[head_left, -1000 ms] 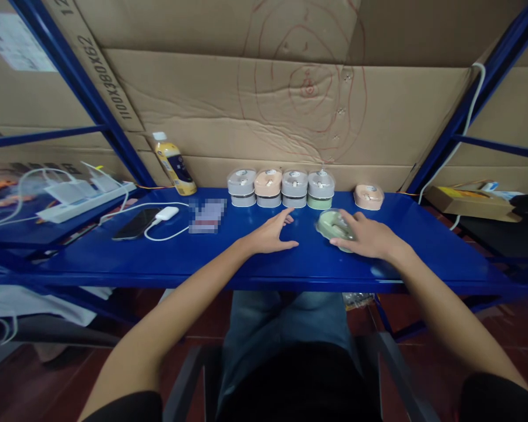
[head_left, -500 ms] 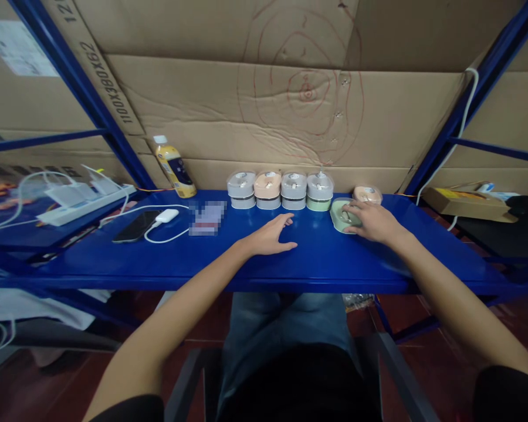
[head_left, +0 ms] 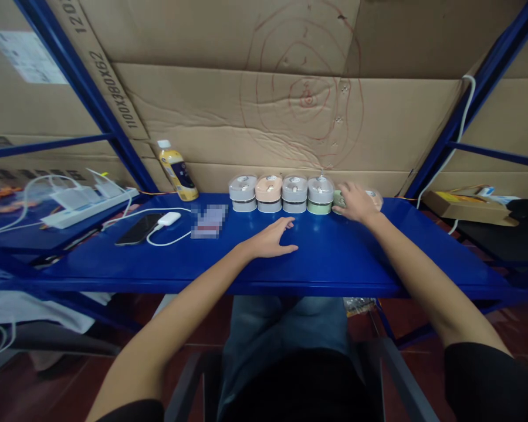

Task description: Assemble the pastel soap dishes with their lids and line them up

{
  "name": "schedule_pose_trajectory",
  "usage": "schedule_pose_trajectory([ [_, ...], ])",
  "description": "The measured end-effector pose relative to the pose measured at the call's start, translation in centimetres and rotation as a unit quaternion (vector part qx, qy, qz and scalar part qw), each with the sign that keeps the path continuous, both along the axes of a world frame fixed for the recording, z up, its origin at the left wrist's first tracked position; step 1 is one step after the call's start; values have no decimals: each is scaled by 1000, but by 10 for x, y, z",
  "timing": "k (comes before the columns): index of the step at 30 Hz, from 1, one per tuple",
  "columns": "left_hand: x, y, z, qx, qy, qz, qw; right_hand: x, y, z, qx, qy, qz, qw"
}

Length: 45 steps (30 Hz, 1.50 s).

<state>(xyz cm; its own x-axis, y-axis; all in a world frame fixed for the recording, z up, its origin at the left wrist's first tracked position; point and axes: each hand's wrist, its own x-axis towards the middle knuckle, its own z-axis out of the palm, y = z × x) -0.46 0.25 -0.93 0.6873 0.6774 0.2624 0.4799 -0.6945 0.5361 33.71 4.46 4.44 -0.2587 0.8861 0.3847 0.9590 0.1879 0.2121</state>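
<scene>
My right hand (head_left: 355, 202) is closed over a small green box (head_left: 338, 203) from above, hiding most of it. This box stands at the right end of a row of small stacked boxes with clear lids. The row holds a grey box on a green one (head_left: 320, 192), a grey stack (head_left: 294, 193), a peach box on a grey one (head_left: 268, 192) and another grey stack (head_left: 243, 192). Behind my right hand, a peach box (head_left: 374, 198) is partly hidden. In front of the row, my left hand (head_left: 273, 237) hovers or rests with thumb and fingers apart, holding nothing.
On the left of the blue table (head_left: 317, 269) lie a phone (head_left: 139, 228), a white charger (head_left: 169, 219) with its cable and a blurred flat item (head_left: 209, 221). A yellow bottle (head_left: 179, 173) stands behind them. Cardboard (head_left: 193, 94) backs the table. An open carton (head_left: 470, 206) sits at right.
My right hand has moved the green box back and left, up against the end of the row. The left hand keeps its place and pose. The view has tilted slightly.
</scene>
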Motion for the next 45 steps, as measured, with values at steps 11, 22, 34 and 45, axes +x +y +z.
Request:
schedule_pose_trajectory([
  [11,-1,-1,1,-2,-4,4,1000,-79,18,-1,-4,210,-99,973],
  [22,-6,16,-2,-90,-232,20,968,-29,-30,22,-85,487,206,845],
  [34,-11,8,5,-48,-104,54,992,-62,-41,-19,-307,311,352,828],
  [45,-7,6,-2,-24,-103,21,994,-84,-55,-11,-157,282,315,893],
])
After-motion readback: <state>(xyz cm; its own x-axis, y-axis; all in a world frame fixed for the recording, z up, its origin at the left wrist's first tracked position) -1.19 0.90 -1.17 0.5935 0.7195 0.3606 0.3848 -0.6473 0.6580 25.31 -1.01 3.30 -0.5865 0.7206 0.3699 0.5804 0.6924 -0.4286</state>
